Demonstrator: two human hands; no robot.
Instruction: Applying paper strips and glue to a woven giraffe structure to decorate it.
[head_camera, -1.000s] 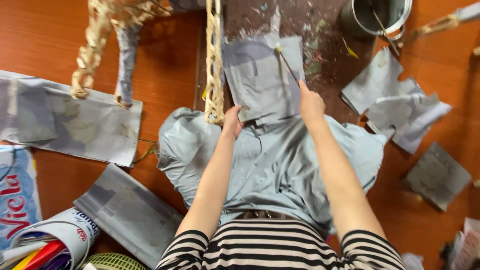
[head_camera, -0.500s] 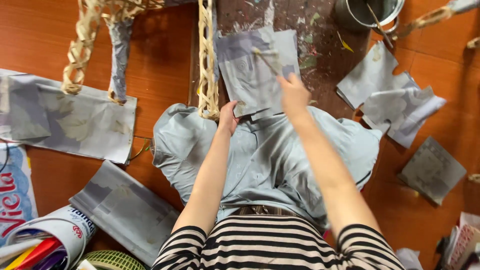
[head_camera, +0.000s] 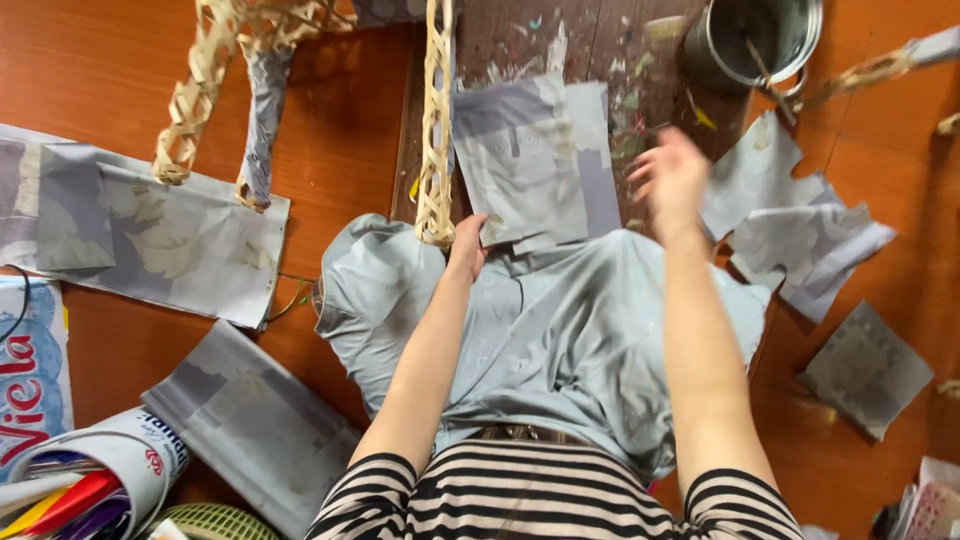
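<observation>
Grey paper sheet (head_camera: 535, 160) lies flat above a rounded papered form (head_camera: 560, 330), its lower edge pinned by the left hand (head_camera: 468, 245), while the blurred right hand (head_camera: 672, 180) hovers spread and empty, beside a woven strip (head_camera: 436, 120).

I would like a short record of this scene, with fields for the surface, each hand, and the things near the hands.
Surface: orange-brown wooden floor with a dark paint-stained board
Left hand: rests on the edge of a grey paper sheet, beside a woven cane strip
Right hand: raised above the board, blurred, fingers spread, apparently empty
Under the arms: grey papered form
Nearby: metal pot, torn grey paper pieces
</observation>
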